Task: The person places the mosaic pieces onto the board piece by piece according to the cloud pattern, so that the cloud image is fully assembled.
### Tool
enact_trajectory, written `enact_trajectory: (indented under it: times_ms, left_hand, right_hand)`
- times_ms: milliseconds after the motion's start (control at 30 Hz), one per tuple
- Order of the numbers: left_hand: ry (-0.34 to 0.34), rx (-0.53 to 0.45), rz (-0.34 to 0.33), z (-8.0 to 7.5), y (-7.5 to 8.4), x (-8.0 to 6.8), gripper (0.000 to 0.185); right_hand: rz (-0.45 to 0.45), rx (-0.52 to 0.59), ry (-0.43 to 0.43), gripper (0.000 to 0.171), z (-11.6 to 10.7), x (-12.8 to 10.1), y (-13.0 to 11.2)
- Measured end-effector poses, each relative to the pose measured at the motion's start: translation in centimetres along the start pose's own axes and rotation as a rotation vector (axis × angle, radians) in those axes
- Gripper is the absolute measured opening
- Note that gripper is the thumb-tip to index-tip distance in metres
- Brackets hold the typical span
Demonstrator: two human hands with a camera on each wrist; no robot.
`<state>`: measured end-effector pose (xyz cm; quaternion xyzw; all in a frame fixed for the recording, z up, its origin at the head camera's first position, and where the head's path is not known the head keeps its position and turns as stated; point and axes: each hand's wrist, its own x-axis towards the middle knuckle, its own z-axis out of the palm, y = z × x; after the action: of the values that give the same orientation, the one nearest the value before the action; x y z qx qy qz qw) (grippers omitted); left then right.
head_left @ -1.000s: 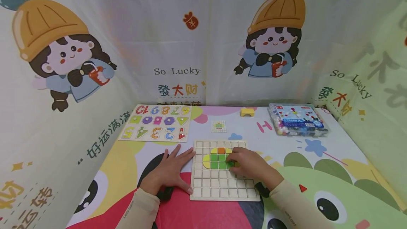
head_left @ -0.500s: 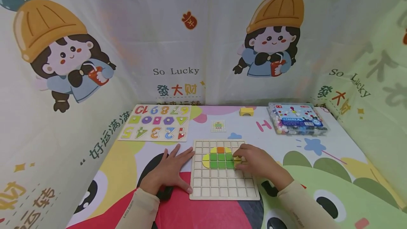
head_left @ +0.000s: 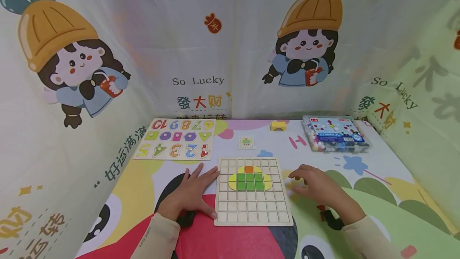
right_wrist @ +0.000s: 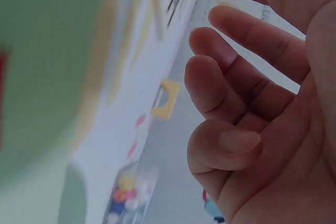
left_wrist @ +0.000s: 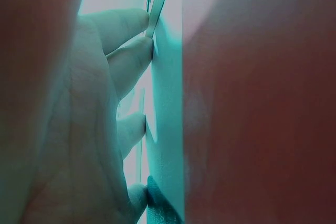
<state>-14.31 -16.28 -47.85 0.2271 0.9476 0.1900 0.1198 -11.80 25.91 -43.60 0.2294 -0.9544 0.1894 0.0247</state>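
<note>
A wooden grid board (head_left: pixel 251 217) lies on the table between the hands. In its cells sit several green square tiles (head_left: pixel 250 186), one orange tile (head_left: pixel 249 170) above them, and rounded yellow tiles (head_left: pixel 232 178) at the sides and top. The left hand (head_left: pixel 192 191) rests with fingers spread, fingertips and thumb touching the board's left edge; the left wrist view shows its fingers (left_wrist: pixel 128 66) at that edge. Just right of the board the right hand (head_left: pixel 316 185) hovers, holding nothing. Its fingers (right_wrist: pixel 205 85) are loosely bent in the right wrist view.
Behind the board lies a small pattern card (head_left: pixel 246 142). A number-and-shape puzzle board (head_left: pixel 176 139) is at the back left. At the back right stand a yellow arch block (head_left: pixel 278 126) and a clear plastic box (head_left: pixel 336 134) of coloured beads. A printed cloth (head_left: pixel 233 51) hangs behind.
The right hand has let go of a green tile at the right of the pattern and drawn back right, off the board. Yellow tiles there are uncovered. The left hand stays put.
</note>
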Motion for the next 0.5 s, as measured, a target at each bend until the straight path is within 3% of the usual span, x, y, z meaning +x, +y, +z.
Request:
enact_trajectory:
  times_ms: [500]
  left_hand:
    - [0.001, 0.003, 0.003, 0.0, 0.0, 0.1, 0.128]
  right_hand:
    - [0.074, 0.016, -0.020, 0.026, -0.6, -5.6, 4.2]
